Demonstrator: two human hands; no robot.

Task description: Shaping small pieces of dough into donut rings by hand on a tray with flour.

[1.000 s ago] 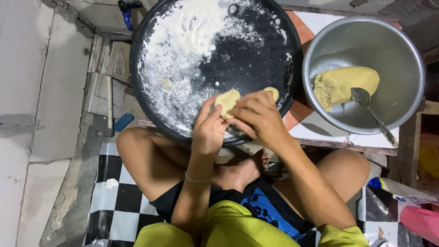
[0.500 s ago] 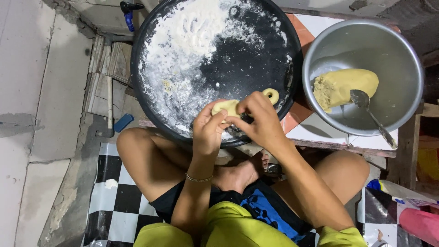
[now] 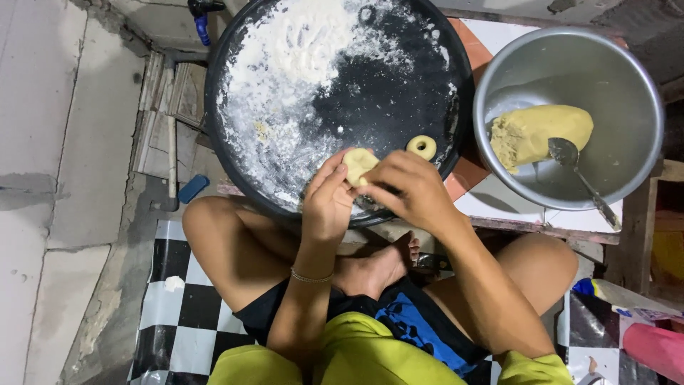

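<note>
Pinching a dough piece [image 3: 358, 165] between my left hand [image 3: 326, 203] and right hand [image 3: 407, 191], I am holding both grips pressed onto it over the black tray's [image 3: 399, 107] near rim. Lying just beyond it on the tray is a dough ring [image 3: 421, 147].

My left hand [image 3: 329, 203] and right hand [image 3: 406, 191] now pinch the dough piece [image 3: 358, 165] into a rounder lump; a second ago it was flatter, and the dough ring [image 3: 421, 147] lies fully uncovered.
</note>
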